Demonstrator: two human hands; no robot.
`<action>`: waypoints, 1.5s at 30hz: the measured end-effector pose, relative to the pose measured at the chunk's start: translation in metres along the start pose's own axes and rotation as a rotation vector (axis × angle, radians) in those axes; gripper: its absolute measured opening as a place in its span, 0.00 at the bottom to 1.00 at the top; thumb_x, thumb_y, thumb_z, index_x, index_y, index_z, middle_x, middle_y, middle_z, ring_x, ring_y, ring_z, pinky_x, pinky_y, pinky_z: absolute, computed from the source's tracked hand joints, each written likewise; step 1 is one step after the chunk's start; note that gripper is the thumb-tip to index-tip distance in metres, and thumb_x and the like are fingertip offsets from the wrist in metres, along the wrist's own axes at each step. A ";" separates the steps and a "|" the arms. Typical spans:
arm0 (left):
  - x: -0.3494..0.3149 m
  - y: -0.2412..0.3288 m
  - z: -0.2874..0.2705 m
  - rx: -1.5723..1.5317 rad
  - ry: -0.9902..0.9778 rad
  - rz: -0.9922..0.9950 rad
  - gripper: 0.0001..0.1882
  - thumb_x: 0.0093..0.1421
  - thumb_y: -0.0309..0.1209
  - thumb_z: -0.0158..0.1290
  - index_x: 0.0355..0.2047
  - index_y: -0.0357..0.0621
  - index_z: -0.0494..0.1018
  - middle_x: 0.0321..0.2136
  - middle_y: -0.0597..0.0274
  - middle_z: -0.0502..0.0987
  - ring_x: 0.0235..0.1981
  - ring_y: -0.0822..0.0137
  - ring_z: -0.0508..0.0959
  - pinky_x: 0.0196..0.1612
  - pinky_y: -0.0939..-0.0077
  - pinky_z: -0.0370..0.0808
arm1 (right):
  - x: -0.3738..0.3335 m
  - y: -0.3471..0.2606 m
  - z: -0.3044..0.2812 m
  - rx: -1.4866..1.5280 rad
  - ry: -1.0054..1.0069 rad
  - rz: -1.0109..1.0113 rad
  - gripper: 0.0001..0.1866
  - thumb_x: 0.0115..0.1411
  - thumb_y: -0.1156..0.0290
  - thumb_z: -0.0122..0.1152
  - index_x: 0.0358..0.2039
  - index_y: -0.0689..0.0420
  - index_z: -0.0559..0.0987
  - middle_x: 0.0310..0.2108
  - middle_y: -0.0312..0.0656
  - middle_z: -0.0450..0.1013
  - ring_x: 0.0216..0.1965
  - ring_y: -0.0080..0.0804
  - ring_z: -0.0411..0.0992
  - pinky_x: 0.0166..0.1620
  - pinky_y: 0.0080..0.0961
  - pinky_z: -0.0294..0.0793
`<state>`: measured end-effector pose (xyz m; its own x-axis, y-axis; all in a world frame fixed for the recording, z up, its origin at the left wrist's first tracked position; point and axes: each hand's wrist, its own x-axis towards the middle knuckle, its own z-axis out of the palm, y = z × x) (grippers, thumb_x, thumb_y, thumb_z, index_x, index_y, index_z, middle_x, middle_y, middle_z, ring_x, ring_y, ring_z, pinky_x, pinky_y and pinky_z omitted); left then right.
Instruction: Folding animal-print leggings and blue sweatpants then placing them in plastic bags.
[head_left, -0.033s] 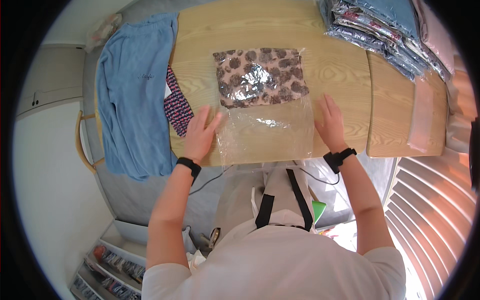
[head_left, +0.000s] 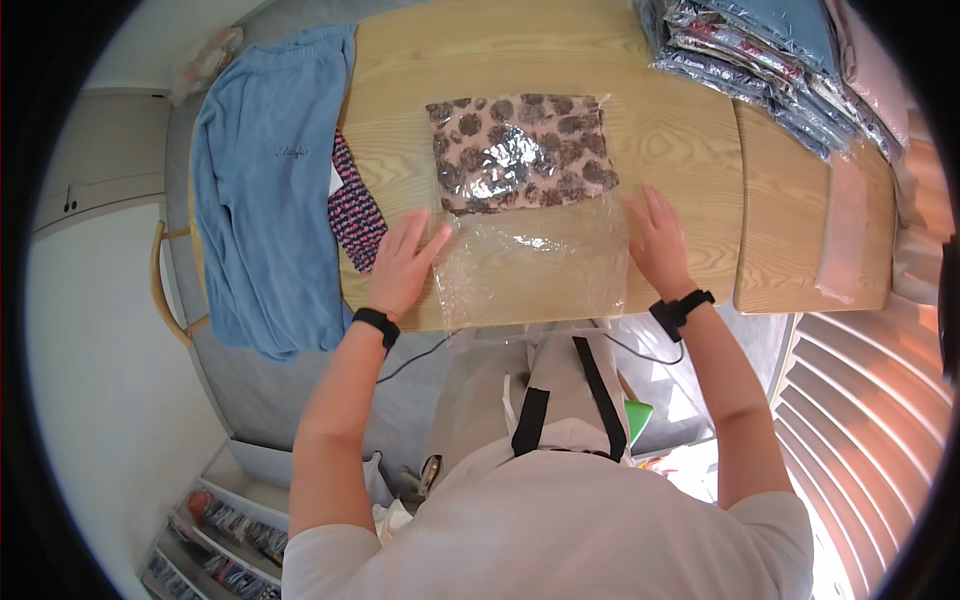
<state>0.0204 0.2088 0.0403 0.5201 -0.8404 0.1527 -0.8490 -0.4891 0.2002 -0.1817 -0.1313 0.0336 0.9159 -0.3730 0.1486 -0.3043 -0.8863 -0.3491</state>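
We see dusky pink on the folded cloth (head_left: 575,150), scattered with roundish dark brown blotches; its bag (head_left: 530,285) is clear and colourless. To our eyes the long trousers (head_left: 265,200) are soft blue with small dark script, while the textured fabric (head_left: 357,220) is flecked navy and coral pink. Our surface (head_left: 680,130) is pale honey, wavy-grained; our wristbands (head_left: 377,325) are black, our shirt (head_left: 600,530) off-white.

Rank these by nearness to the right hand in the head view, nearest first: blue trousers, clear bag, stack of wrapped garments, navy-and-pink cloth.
1. Clear bag: immediately left of the right hand.
2. Stack of wrapped garments: ahead and to the right.
3. Navy-and-pink cloth: across on the left.
4. Blue trousers: farthest left of the four.
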 end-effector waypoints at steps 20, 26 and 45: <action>0.018 -0.009 0.003 -0.865 -0.142 -0.280 0.14 0.61 0.27 0.46 0.46 0.41 0.74 0.47 0.54 0.74 0.54 0.57 0.70 0.55 0.72 0.66 | 0.009 0.010 0.024 0.056 -0.055 -0.266 0.31 0.47 0.71 0.64 0.54 0.42 0.70 0.61 0.45 0.57 0.61 0.42 0.56 0.59 0.45 0.58; 0.003 -0.025 0.003 -0.872 -0.244 -0.265 0.14 0.62 0.29 0.46 0.46 0.42 0.74 0.46 0.52 0.76 0.52 0.59 0.72 0.54 0.74 0.67 | 0.009 0.008 0.015 0.068 -0.201 -0.401 0.23 0.52 0.72 0.59 0.50 0.42 0.74 0.60 0.34 0.60 0.62 0.40 0.56 0.60 0.44 0.57; -0.001 0.009 0.012 -1.143 -0.229 -0.837 0.24 0.66 0.41 0.42 0.23 0.33 0.73 0.20 0.60 0.77 0.23 0.74 0.73 0.28 0.78 0.67 | 0.015 -0.025 0.021 0.698 -0.065 0.325 0.13 0.60 0.69 0.53 0.22 0.63 0.78 0.27 0.44 0.75 0.36 0.39 0.70 0.43 0.31 0.66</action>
<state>0.0113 0.2020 0.0306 0.7006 -0.4766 -0.5310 0.2905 -0.4893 0.8223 -0.1551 -0.1086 0.0253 0.8290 -0.5487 -0.1080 -0.3445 -0.3489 -0.8715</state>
